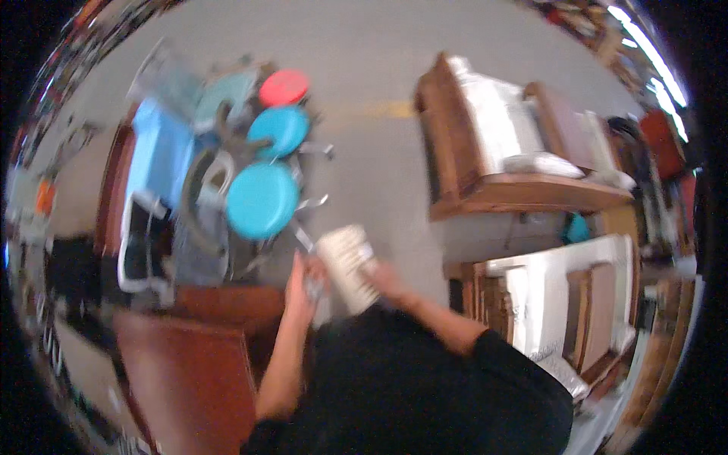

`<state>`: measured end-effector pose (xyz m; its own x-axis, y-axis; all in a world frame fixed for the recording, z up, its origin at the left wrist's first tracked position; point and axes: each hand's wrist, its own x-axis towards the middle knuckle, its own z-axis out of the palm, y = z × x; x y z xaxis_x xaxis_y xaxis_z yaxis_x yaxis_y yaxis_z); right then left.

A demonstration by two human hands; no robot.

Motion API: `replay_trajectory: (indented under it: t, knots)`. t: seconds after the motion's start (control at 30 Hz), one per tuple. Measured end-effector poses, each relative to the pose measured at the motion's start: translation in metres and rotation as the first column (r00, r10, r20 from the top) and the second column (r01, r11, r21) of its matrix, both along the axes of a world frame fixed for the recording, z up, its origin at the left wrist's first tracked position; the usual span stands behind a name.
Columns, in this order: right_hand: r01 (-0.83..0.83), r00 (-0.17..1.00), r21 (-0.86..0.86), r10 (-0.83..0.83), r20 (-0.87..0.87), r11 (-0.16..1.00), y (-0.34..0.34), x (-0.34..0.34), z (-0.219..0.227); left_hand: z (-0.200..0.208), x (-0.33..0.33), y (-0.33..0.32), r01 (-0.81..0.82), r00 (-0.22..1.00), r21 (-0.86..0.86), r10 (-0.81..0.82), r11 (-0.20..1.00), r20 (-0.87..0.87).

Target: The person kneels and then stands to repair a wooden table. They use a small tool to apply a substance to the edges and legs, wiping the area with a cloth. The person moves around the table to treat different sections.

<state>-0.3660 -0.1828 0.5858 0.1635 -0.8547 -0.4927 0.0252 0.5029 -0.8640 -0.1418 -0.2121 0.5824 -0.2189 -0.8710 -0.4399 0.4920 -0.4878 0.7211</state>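
Note:
In front of my body is a cream-coloured rectangular block or pack point(343, 262) with rows of dark marks. Motion blur hides exactly what it is. My right hand point(385, 282) grips its right side, with a small whitish patch by the fingertips. Just left of the block, my left hand point(305, 282) is closed around something small and greyish, too smeared to name. A turquoise round stool point(263, 200) stands ahead of my left hand, its shiny metal legs reaching toward it.
Another turquoise stool point(279, 130) and a red one point(284, 88) stand farther off. Blue and grey chairs point(161, 155) crowd the left. A reddish-brown wooden cabinet point(182, 371) sits near my left arm. Wooden furniture with white wrapping point(493, 114) lines the right.

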Motion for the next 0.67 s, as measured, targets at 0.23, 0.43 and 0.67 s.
replay_trajectory:
  t: [0.23, 0.43, 0.67]
  knots:
    - [0.297, 0.893, -0.017, -0.271, 0.359, 0.955, -0.085, -0.133, -0.011, 0.054, -0.059, -0.102, 0.101, 0.747, -0.121, -0.156, 0.987, -0.646]
    - [0.276, 0.84, -0.044, -0.219, 0.497, 0.96, -0.207, -0.156, -0.015, 0.084, -0.085, -0.233, 0.087, 0.697, -0.273, -0.254, 0.958, -0.67]
    - [0.357, 0.809, 0.068, -0.345, 0.477, 0.932, -0.336, -0.179, -0.017, 0.058, -0.122, -0.414, 0.152, 0.445, -0.61, -0.605, 0.778, -0.661]
